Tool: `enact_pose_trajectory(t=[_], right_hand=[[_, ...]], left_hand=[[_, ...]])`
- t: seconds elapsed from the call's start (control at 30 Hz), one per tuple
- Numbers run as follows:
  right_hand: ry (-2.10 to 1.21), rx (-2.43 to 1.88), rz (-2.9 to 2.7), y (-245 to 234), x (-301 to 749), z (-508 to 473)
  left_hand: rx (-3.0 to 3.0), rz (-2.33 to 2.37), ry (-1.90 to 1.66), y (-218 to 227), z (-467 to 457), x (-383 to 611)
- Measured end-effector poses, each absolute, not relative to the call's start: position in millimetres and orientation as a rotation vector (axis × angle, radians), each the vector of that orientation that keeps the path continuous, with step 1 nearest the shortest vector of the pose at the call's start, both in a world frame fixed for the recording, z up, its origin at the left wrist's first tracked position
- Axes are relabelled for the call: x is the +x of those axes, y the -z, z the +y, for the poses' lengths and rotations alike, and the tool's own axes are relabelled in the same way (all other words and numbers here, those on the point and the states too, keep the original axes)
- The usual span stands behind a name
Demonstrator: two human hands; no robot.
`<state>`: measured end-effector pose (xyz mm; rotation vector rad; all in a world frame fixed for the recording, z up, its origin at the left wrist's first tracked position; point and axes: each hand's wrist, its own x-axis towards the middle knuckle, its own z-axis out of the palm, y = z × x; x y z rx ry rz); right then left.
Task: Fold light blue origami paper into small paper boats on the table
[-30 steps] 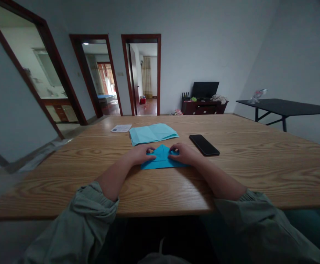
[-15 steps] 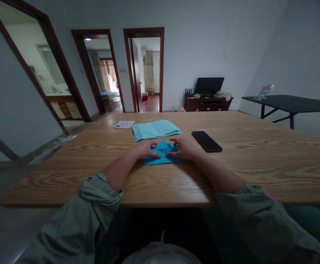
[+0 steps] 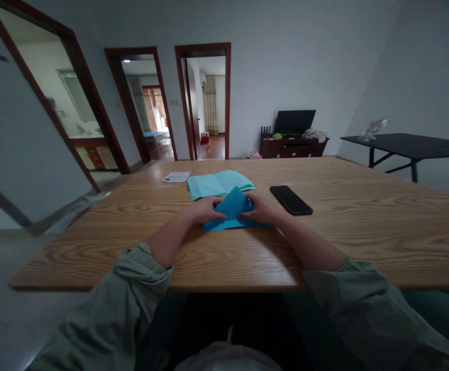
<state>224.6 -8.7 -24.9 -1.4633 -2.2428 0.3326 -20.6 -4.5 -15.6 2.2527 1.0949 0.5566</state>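
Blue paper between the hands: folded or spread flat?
Folded: the blue paper rises in a triangular flap over a layered base, held between the left hand and right hand.

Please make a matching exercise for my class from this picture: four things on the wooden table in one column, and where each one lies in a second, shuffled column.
Things
1. folded blue paper
2. pale blue paper
3. black smartphone
4. small white printed sheet

Places
A. to the right of the right hand
B. to the left of the pale blue paper
C. between the right hand and the left hand
D. just beyond the folded blue paper

Pairs: 1-C, 2-D, 3-A, 4-B
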Motion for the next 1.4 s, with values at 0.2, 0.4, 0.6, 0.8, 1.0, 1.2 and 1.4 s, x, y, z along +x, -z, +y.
enact_pose_trajectory(t=[0.2, 0.4, 0.6, 0.8, 1.0, 1.2, 1.4], right_hand=[[-0.394, -1.253, -2.061, 16.7, 235.3, -6.3], [-0.566, -1.180, -1.686, 9.7, 234.0, -9.5], [-0.512, -1.150, -1.691, 10.5, 238.8, -6.5], [-0.202, -1.316, -2.222, 15.3, 248.2, -8.0], [-0.337, -1.571, -2.366, 15.6, 252.5, -9.5], [-0.433, -1.643, -2.347, 11.5, 257.7, -12.7], [-0.446, -1.546, -2.357, 19.3, 263.7, -3.8]], left_hand=[[2.247, 1.223, -0.955, 10.6, -0.7, -27.5], [1.848, 1.129, -1.264, 7.4, 2.5, -30.3], [1.895, 1.150, -1.353, 9.9, 8.6, -37.5], [2.459, 1.339, -0.756, 12.5, 5.1, -46.7], [2.458, 1.258, -0.436, 17.8, 5.1, -51.5], [2.412, 1.289, -0.392, 16.3, 8.7, -61.8], [2.414, 1.319, -0.435, 17.3, 8.9, -60.6]])
